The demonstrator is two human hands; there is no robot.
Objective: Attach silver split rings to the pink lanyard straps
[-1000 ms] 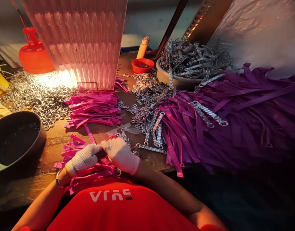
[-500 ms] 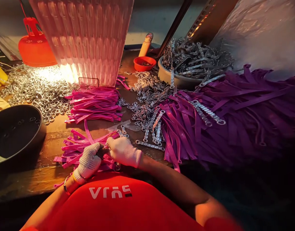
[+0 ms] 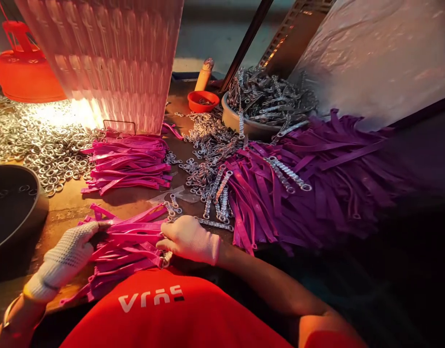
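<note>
My left hand [image 3: 68,253], in a white dotted glove, is at the left end of a loose pile of pink straps [image 3: 128,263]. Its fingertips close on the end of a pink strap, partly hidden. Across the pile, my right hand [image 3: 189,237], in a white glove, has thumb and forefinger bent at the strap's other end. The strap stretches between the two hands over the pile. Beside the right wrist lie short chain links [image 3: 173,205], and a few metal rings [image 3: 166,259] sit under the right fingers.
Behind is a neater stack of pink straps [image 3: 131,164]. Metal rings [image 3: 59,154] heap at left near a dark bowl [image 3: 41,208] and a red lamp [image 3: 26,72]. A ribbed plastic panel [image 3: 110,63] stands behind. Purple straps [image 3: 266,203], chains [image 3: 280,94] in a basin and a red dish [image 3: 203,102] lie right.
My hands were together over the near pile; the left has moved away to the left, so they are now apart at opposite ends. The view has shifted right.
</note>
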